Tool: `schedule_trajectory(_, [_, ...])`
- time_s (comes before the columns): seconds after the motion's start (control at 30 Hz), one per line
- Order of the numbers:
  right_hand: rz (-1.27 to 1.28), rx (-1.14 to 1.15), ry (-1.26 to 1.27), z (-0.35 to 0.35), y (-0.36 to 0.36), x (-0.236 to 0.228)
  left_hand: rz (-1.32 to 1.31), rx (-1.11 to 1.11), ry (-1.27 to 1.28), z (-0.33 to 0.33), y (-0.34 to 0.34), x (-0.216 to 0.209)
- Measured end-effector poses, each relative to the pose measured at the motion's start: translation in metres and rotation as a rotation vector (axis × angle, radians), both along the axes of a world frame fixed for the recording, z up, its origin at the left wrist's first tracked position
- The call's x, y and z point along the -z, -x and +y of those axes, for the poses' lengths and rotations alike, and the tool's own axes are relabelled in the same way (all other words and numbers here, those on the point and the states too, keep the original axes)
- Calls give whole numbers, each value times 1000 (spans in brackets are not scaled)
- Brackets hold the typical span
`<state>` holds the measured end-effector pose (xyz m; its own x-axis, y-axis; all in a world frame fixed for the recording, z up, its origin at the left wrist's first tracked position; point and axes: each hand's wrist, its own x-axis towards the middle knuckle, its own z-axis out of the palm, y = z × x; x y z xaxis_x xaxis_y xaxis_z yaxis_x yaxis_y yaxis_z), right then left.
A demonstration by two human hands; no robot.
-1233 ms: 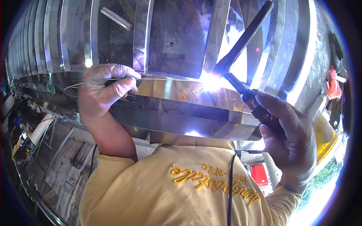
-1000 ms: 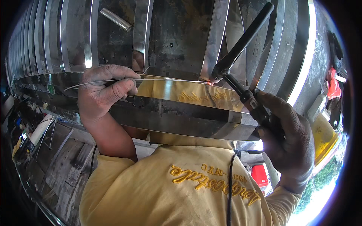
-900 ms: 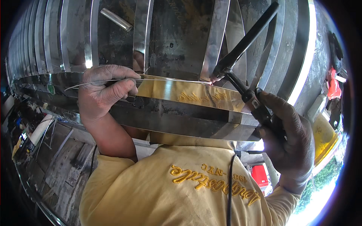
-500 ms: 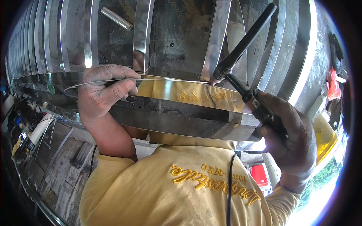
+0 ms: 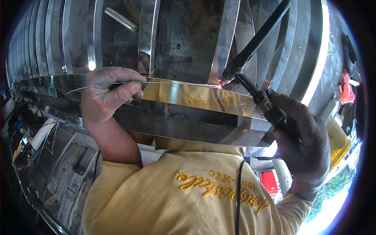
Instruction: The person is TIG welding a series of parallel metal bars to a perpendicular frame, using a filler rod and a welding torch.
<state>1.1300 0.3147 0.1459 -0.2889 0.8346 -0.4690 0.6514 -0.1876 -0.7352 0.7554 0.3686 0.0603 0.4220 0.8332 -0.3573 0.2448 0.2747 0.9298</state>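
Note:
Between thumb and fingers, my left hand (image 5: 111, 94) pinches a thin filler rod (image 5: 178, 83). The rod runs right along the edge of a shiny metal bar (image 5: 196, 96), its tip close to the foot of an upright strip (image 5: 225, 43). Wrapped in my right hand (image 5: 303, 137) is a black welding torch (image 5: 250, 88), with its long back cap slanting up and away. A small bright glow (image 5: 218, 83) shows at the torch's nozzle, where strip and bar meet. My right palm and part of the torch handle are hidden by the fingers.
Several upright polished strips (image 5: 98, 35) line the dark work surface (image 5: 188, 43). A short metal tube (image 5: 120, 19) lies at the far left of centre. To the right are a yellow container (image 5: 337, 143) and a red plastic bag (image 5: 346, 88); a red box (image 5: 269, 182) sits lower down.
A bright glow has appeared at the torch's nozzle. My right hand and the torch have shifted slightly to the right. My left hand and the rod look unmoved.

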Motion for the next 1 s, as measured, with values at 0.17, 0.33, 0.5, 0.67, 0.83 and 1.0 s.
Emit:
schedule_trajectory(0.17, [82, -15, 2, 0, -2, 2, 10, -1, 4, 0, 0, 0])
schedule_trajectory(0.33, [85, -54, -36, -2, -2, 5, 7, 6, 1, 0, 0, -1])
schedule_trajectory(0.5, [106, 0, -14, -4, 0, 6, 41, -13, 13, -1, 2, -1])
schedule_trajectory(0.67, [70, 49, 11, -2, 1, 1, 23, -20, 20, -1, -2, -2])
schedule_trajectory(0.83, [75, -45, -31, 1, -1, 3, 16, 7, -1, 1, -1, -1])
schedule_trajectory(1.0, [105, -64, -15, 2, -1, 5, 20, 16, -4, 0, 0, -1])
